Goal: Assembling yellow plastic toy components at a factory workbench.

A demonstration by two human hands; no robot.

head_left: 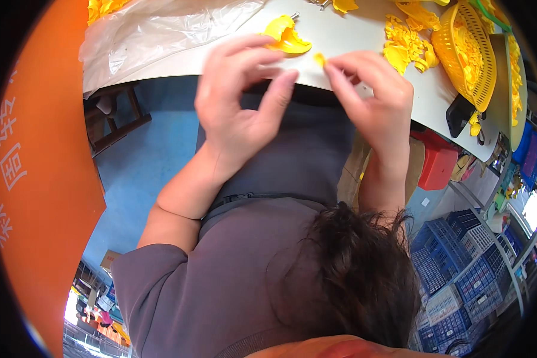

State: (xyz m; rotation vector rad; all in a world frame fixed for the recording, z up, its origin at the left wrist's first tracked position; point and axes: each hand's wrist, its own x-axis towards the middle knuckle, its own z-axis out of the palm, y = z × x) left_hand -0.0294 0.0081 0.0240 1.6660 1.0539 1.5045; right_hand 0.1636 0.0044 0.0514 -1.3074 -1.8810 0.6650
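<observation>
Right hand (373, 83): thumb and fingertips pinched on small yellow piece (320, 59), just off the white table's (355, 33) near edge. Left hand (238, 98): fingers curled, thumb well apart, no object visible in grasp; fingertips beside curved yellow part (289, 40), contact unclear. Rightward: loose yellow pieces (398, 55), yellow basket (488, 74). Upper left: clear plastic sheet (137, 45)

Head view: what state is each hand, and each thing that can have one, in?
Left hand: open, fingers apart from the thumb.
Right hand: pinched shut on a small yellow piece.
Curved yellow shell-like piece: lying on the white table.
Yellow perforated plastic basket: holding many yellow pieces.
Translucent plastic sheet: wrinkled, spread out.
Blue plastic lattice crates: stacked.
</observation>
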